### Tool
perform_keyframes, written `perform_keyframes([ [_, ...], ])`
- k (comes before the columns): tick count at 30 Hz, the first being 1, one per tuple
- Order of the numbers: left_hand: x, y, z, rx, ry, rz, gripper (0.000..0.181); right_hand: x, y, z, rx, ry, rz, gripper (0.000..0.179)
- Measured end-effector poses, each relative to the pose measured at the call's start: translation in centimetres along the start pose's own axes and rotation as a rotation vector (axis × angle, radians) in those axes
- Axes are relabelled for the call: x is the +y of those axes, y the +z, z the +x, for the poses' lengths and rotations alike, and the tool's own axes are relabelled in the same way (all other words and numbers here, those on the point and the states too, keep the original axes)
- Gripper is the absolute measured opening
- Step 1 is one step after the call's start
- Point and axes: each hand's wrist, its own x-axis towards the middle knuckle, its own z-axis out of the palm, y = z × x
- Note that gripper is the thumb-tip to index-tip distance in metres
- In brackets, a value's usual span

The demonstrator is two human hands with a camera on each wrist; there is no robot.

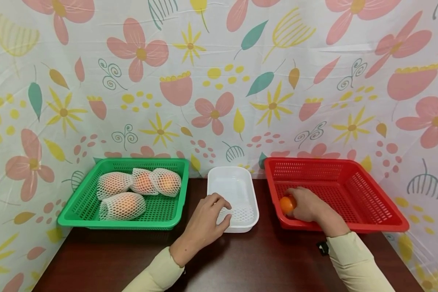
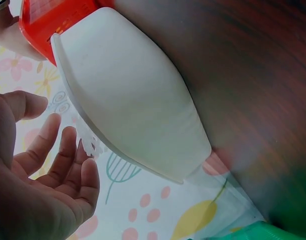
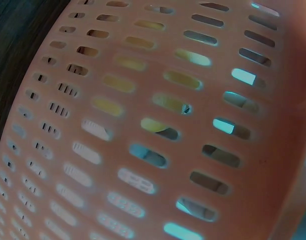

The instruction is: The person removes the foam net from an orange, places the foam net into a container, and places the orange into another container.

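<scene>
In the head view my right hand [image 1: 305, 204] reaches into the left front corner of the red basket [image 1: 377, 194]. Its fingers grip an orange [image 1: 287, 205], part of which the hand hides. My left hand [image 1: 207, 217] hovers at the left side of the white tray [image 1: 255, 202], fingers loosely bent and holding nothing. White foam netting [image 1: 241, 215] lies in the tray's near end. From the left wrist, bits of that netting [image 2: 90, 142] show past the tray's rim beside the fingertips [image 2: 89, 172]. Only the basket's slotted wall [image 3: 143, 110] fills the right wrist view.
A green basket [image 1: 160, 224] stands at the left with several round fruits in white foam nets [image 1: 125, 206]. All three containers sit on a dark brown table [image 1: 241, 263]. A flower-patterned sheet [image 1: 219, 81] hangs right behind them and along both sides.
</scene>
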Motion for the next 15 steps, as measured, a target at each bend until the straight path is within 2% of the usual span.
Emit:
perform_keyframes([
  [8,0.1,-0.7,0.2,0.013,-0.003,0.013,0.016,0.2,0.0,0.1,0.001,0.001,-0.007,0.078],
  [15,0.2,-2.0,0.3,0.033,-0.020,0.015,0.016,0.2,-0.2,0.0,-0.013,0.009,-0.005,0.077],
])
